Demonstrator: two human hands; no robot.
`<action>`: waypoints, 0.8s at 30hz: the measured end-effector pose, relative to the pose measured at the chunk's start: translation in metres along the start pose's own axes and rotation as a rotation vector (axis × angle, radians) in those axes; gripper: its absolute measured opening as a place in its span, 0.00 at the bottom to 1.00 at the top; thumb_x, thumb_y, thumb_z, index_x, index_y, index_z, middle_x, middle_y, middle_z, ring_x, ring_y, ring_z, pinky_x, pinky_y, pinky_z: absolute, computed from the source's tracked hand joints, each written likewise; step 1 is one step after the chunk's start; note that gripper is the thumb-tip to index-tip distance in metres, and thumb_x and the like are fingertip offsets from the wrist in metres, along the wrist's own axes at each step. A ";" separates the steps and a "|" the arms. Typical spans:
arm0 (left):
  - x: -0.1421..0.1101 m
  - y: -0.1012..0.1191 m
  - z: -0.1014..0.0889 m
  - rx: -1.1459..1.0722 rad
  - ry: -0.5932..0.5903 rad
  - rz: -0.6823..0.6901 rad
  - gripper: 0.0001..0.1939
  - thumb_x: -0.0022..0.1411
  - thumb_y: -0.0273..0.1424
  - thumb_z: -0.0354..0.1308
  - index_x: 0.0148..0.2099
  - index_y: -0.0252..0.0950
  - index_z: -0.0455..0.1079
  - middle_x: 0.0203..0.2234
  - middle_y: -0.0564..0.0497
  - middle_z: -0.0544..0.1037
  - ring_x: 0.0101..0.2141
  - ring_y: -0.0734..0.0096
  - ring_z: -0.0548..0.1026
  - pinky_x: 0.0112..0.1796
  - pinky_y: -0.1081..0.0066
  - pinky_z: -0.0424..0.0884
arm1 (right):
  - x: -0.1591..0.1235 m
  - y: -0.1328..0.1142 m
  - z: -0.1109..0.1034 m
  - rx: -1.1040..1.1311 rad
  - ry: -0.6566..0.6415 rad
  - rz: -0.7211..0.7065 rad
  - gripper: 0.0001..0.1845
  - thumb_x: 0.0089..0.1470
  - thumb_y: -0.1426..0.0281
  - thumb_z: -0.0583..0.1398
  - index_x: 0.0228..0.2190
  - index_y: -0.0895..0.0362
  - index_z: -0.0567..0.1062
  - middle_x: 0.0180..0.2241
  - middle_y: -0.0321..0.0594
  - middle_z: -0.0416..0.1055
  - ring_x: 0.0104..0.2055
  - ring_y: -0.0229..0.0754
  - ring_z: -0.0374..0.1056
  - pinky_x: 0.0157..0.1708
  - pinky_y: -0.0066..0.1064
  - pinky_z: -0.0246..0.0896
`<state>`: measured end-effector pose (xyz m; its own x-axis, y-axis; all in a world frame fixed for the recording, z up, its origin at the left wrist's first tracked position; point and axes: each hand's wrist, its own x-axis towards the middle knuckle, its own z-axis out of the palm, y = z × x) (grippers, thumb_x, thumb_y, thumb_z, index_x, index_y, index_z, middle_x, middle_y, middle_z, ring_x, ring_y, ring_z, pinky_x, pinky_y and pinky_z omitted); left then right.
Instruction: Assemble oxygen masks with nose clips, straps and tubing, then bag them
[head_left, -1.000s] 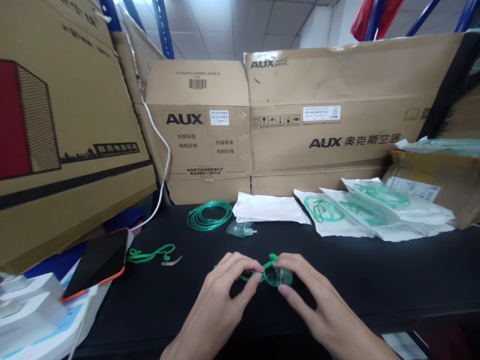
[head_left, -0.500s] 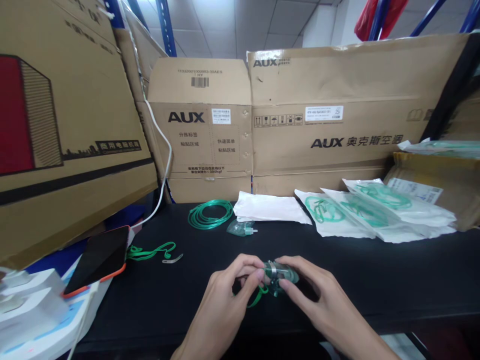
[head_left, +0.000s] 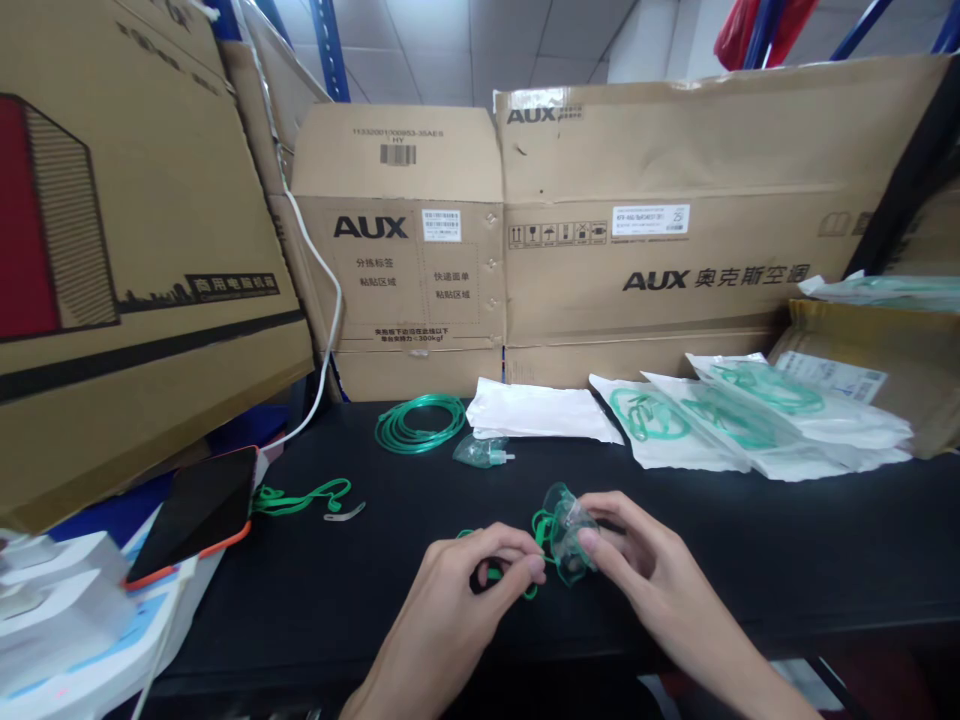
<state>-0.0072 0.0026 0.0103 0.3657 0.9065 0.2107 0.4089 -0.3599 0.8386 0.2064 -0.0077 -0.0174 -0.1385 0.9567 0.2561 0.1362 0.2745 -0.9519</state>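
A clear green oxygen mask (head_left: 572, 535) is pinched between the thumb and fingers of my right hand (head_left: 649, 560), its rim turned towards the left. From the mask a green elastic strap (head_left: 541, 524) runs to my left hand (head_left: 480, 580), whose thumb and fingertips are closed on it. Part of the strap passes behind the left fingers. Farther back lie a second, smaller clear piece with a pale connector (head_left: 484, 453) and a coil of green tubing (head_left: 420, 422). Off to the left rest another green strap (head_left: 311, 497) and a thin metal strip (head_left: 345, 513).
A folded white sheet or bag (head_left: 544, 410) lies at the back of the black table (head_left: 360, 600). Several clear packs with green tubing (head_left: 697, 415) overlap on the right. A phone (head_left: 195, 510) and a white power strip (head_left: 67, 625) occupy the left. Cardboard panels (head_left: 637, 200) stand behind.
The mask has been turned in my right hand, so its rim now faces left. My left fingers have come off the mask and now pinch the strap, slightly lower.
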 end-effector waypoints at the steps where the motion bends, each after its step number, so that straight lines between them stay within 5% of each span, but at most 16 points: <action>1: 0.000 0.000 0.000 0.005 -0.004 0.008 0.07 0.68 0.32 0.60 0.38 0.43 0.80 0.30 0.58 0.85 0.33 0.69 0.81 0.34 0.72 0.65 | 0.000 0.000 0.000 0.005 -0.004 0.000 0.17 0.65 0.55 0.60 0.46 0.54 0.74 0.43 0.44 0.79 0.48 0.48 0.78 0.45 0.35 0.76; 18: -0.002 -0.004 0.003 -0.027 -0.013 0.004 0.08 0.65 0.28 0.60 0.36 0.43 0.80 0.28 0.59 0.85 0.31 0.70 0.81 0.36 0.73 0.68 | -0.007 -0.001 0.004 -0.120 0.056 -0.044 0.12 0.66 0.57 0.61 0.45 0.50 0.73 0.40 0.37 0.77 0.42 0.41 0.77 0.45 0.30 0.72; 24: -0.003 -0.006 0.000 -0.063 -0.046 -0.042 0.05 0.65 0.35 0.65 0.38 0.46 0.83 0.31 0.60 0.87 0.33 0.69 0.82 0.37 0.72 0.68 | -0.006 -0.002 0.003 -0.319 0.080 -0.146 0.09 0.67 0.59 0.59 0.42 0.49 0.74 0.42 0.37 0.74 0.37 0.40 0.71 0.40 0.32 0.68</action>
<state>-0.0108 0.0023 0.0053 0.3878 0.9089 0.1531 0.3719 -0.3063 0.8763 0.2037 -0.0143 -0.0173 -0.1037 0.9060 0.4103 0.4218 0.4137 -0.8068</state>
